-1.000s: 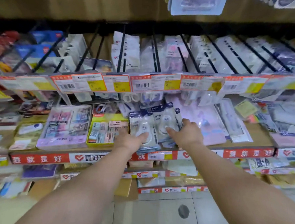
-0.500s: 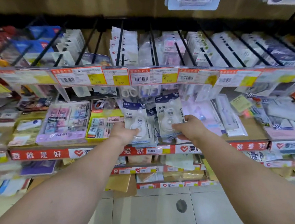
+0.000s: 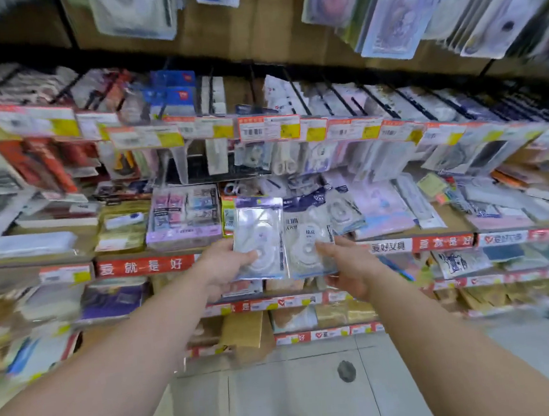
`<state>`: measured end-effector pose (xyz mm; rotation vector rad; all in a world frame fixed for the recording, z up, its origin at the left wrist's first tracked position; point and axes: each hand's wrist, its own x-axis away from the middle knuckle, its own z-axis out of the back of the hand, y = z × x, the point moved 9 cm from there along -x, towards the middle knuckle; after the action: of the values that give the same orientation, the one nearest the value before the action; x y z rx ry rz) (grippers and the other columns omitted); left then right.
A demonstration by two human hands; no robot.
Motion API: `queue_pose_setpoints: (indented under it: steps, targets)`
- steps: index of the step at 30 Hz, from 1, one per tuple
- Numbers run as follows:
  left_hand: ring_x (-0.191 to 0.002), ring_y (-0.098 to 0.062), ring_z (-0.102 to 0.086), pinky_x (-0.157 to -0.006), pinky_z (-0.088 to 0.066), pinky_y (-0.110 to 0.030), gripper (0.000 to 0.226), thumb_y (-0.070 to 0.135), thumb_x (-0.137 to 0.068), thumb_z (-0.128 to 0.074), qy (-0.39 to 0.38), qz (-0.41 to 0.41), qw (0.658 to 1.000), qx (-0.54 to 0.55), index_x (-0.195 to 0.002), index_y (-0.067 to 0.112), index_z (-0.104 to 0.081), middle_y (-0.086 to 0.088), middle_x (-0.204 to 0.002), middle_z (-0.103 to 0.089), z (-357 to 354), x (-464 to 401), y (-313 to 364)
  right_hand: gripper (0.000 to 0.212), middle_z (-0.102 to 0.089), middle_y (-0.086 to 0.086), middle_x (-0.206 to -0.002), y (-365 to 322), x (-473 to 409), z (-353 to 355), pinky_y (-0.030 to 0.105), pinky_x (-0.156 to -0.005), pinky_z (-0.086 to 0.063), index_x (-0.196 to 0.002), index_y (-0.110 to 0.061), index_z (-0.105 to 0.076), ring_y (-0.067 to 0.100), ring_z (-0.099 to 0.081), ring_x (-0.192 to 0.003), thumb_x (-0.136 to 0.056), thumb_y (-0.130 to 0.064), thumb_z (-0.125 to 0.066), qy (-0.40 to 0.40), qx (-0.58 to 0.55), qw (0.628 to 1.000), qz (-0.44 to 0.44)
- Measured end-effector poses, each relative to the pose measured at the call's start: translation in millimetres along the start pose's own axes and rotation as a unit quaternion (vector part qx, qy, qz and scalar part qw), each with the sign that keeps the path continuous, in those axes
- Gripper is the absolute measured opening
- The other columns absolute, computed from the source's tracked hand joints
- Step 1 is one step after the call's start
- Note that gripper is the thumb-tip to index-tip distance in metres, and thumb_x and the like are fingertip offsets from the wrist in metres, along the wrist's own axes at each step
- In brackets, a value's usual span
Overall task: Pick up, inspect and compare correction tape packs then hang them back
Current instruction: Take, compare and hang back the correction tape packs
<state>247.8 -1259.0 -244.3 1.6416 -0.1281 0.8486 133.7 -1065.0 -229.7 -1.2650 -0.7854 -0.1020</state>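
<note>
Two correction tape packs are held side by side in front of the red shelf strip (image 3: 145, 265), their inner edges touching or just overlapping. The left hand (image 3: 225, 268) pinches the left pack (image 3: 258, 239) at its lower left, thumb over the clear blister; the right hand (image 3: 348, 267) grips the right pack (image 3: 307, 238) at its lower right, thumb on the front. Both packs are lifted clear of the goods lying above the strip, upright and facing the camera — this looks like the comparing step, with hanging back not yet begun.

The picture is smeared, so the print on the packs is hard to read. The risks, as I judge them: each grip is low and on slick plastic, so a pack could pivot or slip towards the floor (image 3: 299, 388). At the rehanging, the row of price tags (image 3: 269, 128) above the strip screens the black pegs (image 3: 296, 93) — a hang hole could miss its peg, or a pack land on the wrong one.
</note>
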Motion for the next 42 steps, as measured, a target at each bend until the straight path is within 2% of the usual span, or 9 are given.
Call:
queue_pose_setpoints:
  steps: [4, 7, 12, 15, 22, 25, 31, 37, 42]
  targets:
    - [-0.102, -0.025, -0.068, -0.076, -0.057, -0.039, 0.041, 0.020, -0.087, -0.075, 0.023, -0.034, 0.999, -0.014, -0.124, 0.014, -0.060, -0.005, -0.114, -0.071, 68, 43, 5, 0.022, -0.057, -0.002, -0.098, -15, 42, -63, 0.038, -0.081, -0.047, -0.115, -0.020, -0.046, 0.024, -0.059, -0.103, -0.098, -0.020, -0.060, -0.023, 0.007, 0.998, 0.066]
    - [-0.107, -0.028, -0.067, -0.085, -0.059, -0.045, 0.050, 0.028, -0.083, -0.079, 0.046, -0.064, 0.996, -0.028, -0.127, 0.018, -0.057, -0.004, -0.120, -0.069, 121, 68, 20, 0.057, -0.060, 0.006, -0.132, -35, 67, -114, 0.042, -0.097, -0.048, -0.137, -0.014, -0.048, 0.026, -0.060, -0.119, -0.089, -0.034, -0.069, -0.051, 0.082, 0.989, 0.109]
    - [-0.105, -0.030, -0.069, -0.071, -0.058, -0.038, 0.033, 0.018, -0.088, -0.074, 0.098, -0.126, 0.987, 0.012, -0.118, 0.016, -0.061, -0.008, -0.116, -0.072, 194, 105, 48, 0.069, -0.061, 0.006, -0.137, -85, 92, -182, 0.034, -0.084, -0.052, -0.142, -0.019, -0.043, 0.022, -0.063, -0.114, -0.083, -0.041, -0.071, -0.102, 0.104, 0.973, 0.179]
    - [-0.095, -0.028, -0.069, -0.066, -0.055, -0.037, 0.019, 0.015, -0.090, -0.072, 0.111, -0.155, 0.981, 0.038, -0.105, 0.019, -0.061, -0.012, -0.117, -0.070, 220, 118, 72, 0.039, -0.067, 0.002, -0.126, -119, 109, -214, 0.031, -0.068, -0.055, -0.133, -0.020, -0.048, 0.017, -0.068, -0.097, -0.097, -0.027, -0.060, -0.136, 0.102, 0.963, 0.210]
    - [-0.081, -0.020, -0.061, -0.065, -0.054, -0.033, 0.014, 0.022, -0.092, -0.068, 0.153, -0.243, 0.955, 0.070, -0.100, 0.023, -0.057, -0.001, -0.101, -0.064, 235, 151, 146, 0.043, -0.060, -0.003, -0.117, -189, 133, -239, 0.041, -0.083, -0.060, -0.137, -0.023, -0.040, 0.016, -0.065, -0.095, -0.098, -0.023, -0.059, -0.142, 0.053, 0.953, 0.262]
    - [-0.085, -0.021, -0.063, -0.061, -0.052, -0.032, 0.016, 0.025, -0.091, -0.069, 0.159, -0.264, 0.949, 0.068, -0.092, 0.030, -0.054, -0.002, -0.106, -0.067, 235, 151, 174, 0.040, -0.064, 0.002, -0.122, -216, 133, -236, 0.033, -0.073, -0.059, -0.136, -0.019, -0.046, 0.016, -0.067, -0.095, -0.098, -0.025, -0.059, -0.134, 0.058, 0.945, 0.291]
    - [-0.086, -0.021, -0.062, -0.057, -0.051, -0.029, 0.029, 0.028, -0.091, -0.069, 0.171, -0.293, 0.939, 0.063, -0.117, 0.019, -0.058, -0.004, -0.114, -0.067, 228, 148, 219, 0.027, -0.070, -0.002, -0.116, -262, 121, -222, 0.046, -0.099, -0.053, -0.122, -0.022, -0.056, 0.019, -0.068, -0.105, -0.096, -0.030, -0.061, -0.104, 0.087, 0.929, 0.345]
    - [-0.091, -0.023, -0.065, -0.062, -0.054, -0.032, 0.035, 0.028, -0.092, -0.067, 0.188, -0.316, 0.927, 0.080, -0.123, 0.015, -0.057, -0.004, -0.114, -0.069, 226, 144, 247, 0.028, -0.072, 0.001, -0.116, -299, 113, -219, 0.038, -0.088, -0.056, -0.124, -0.021, -0.056, 0.019, -0.071, -0.101, -0.097, -0.026, -0.060, -0.124, 0.070, 0.915, 0.377]
    - [-0.080, -0.016, -0.062, -0.063, -0.051, -0.030, 0.025, 0.027, -0.095, -0.065, 0.200, -0.333, 0.916, 0.098, -0.116, 0.016, -0.058, 0.000, -0.105, -0.068, 226, 145, 260, 0.021, -0.073, 0.001, -0.114, -322, 111, -223, 0.040, -0.092, -0.056, -0.115, -0.024, -0.058, 0.019, -0.072, -0.102, -0.095, -0.025, -0.063, -0.145, 0.064, 0.902, 0.402]
